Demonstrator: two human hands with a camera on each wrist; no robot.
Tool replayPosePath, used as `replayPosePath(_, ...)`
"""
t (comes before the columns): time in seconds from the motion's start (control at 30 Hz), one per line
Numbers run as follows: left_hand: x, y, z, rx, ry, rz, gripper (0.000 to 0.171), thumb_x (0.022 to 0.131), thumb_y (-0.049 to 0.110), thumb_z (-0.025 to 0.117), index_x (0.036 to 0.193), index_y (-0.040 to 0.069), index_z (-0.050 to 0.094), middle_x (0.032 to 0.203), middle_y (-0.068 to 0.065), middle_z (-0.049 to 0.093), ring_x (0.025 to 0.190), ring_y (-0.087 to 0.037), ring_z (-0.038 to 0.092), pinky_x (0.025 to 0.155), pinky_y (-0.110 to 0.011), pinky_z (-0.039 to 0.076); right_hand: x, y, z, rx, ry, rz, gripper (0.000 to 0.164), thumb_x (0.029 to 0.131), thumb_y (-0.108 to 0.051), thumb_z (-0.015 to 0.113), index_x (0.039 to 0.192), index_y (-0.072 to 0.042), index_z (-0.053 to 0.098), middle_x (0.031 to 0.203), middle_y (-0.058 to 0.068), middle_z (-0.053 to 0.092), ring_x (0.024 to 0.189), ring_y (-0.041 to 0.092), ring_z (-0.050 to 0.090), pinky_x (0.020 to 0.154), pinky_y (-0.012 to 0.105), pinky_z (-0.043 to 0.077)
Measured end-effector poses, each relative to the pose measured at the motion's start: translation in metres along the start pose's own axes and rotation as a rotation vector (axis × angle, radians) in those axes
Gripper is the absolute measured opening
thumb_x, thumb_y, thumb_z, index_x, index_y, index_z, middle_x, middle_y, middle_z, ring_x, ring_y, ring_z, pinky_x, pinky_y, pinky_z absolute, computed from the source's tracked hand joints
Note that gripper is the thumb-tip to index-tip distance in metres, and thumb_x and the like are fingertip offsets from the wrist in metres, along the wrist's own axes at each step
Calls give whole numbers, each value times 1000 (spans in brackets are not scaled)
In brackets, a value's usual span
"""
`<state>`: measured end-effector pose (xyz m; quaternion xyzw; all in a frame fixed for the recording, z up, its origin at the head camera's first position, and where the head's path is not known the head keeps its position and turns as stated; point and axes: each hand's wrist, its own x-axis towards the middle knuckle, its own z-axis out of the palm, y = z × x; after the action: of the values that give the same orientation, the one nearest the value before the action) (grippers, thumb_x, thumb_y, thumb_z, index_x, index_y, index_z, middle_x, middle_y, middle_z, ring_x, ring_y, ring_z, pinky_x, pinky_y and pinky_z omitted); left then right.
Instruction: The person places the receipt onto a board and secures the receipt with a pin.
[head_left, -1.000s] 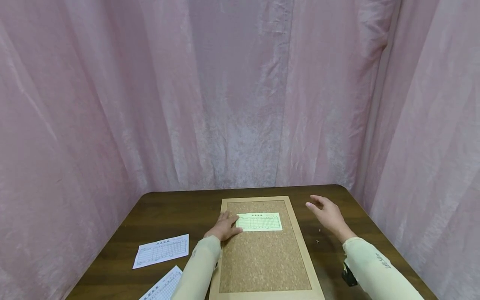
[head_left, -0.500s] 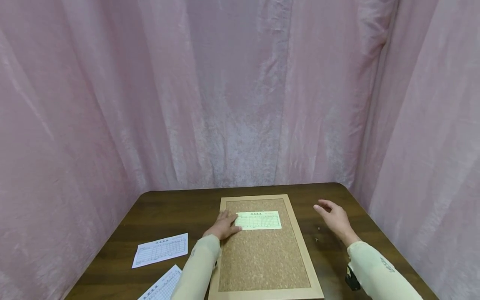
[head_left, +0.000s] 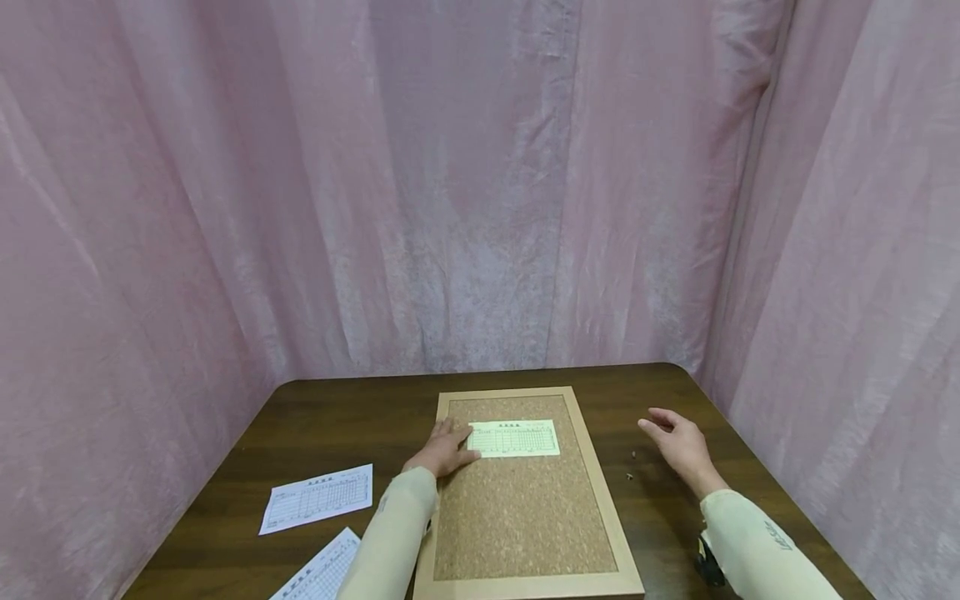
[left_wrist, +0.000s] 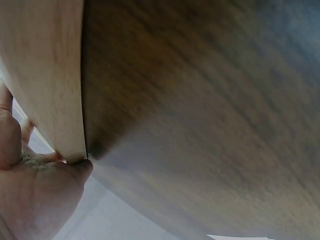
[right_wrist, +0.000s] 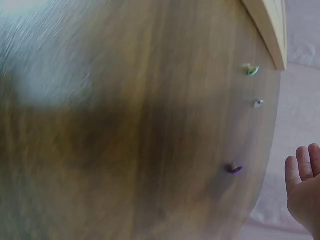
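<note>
My left hand (head_left: 438, 450) rests on the left frame of a cork board (head_left: 525, 525), its spread fingertips and thumb at the left end of a pale green printed form (head_left: 521, 439) lying on the cork. In the left wrist view, the same hand (left_wrist: 40, 200) lies at the board's wooden edge (left_wrist: 47, 75). To the right of the board, my right hand (head_left: 684, 450) hovers over the table, thumb and fingers loosely bent with nothing between them. Close by lie small thumbtacks: a green one (right_wrist: 251, 70), a white one (right_wrist: 258, 103) and a purple one (right_wrist: 234, 168).
Two white printed forms lie on the dark wooden table left of the board, one farther back (head_left: 318, 497) and one nearer (head_left: 321, 571), partly behind the left sleeve (head_left: 393, 533). Pink curtains (head_left: 480, 208) hang behind the table and at both sides.
My right hand has drawn away from the board, to the right and slightly nearer me. The left hand stays on the board and green form; the whole view shifts a little.
</note>
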<state>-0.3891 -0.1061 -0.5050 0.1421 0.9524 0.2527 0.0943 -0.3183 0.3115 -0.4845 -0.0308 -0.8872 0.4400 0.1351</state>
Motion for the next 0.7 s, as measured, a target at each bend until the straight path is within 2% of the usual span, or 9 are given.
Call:
replayPosePath(0.37, 1, 3, -1, 17, 5, 1, 63, 97, 39, 63, 151, 12, 43, 162, -23, 12, 149, -41, 5, 114, -62, 18, -6, 17, -12, -40, -41, -9, 56, 101, -33, 60, 135, 12, 52, 133, 31, 55, 121, 46, 53, 98, 54, 43)
replayPosePath(0.53, -2, 4, -2, 16, 7, 9, 62, 98, 38, 63, 151, 11, 44, 162, -24, 13, 149, -42, 5, 114, -62, 17, -9, 24, -17, -63, -73, -1, 61, 100, -38, 60, 135, 12, 52, 133, 31, 55, 121, 47, 53, 97, 55, 43)
replayPosePath(0.7, -4, 4, -2, 14, 4, 10, 62, 98, 38, 63, 150, 11, 44, 162, -24, 13, 149, -42, 5, 114, -62, 17, -13, 31, -21, -82, -95, -11, 56, 100, -32, 61, 133, 12, 54, 131, 31, 56, 120, 47, 53, 98, 56, 43)
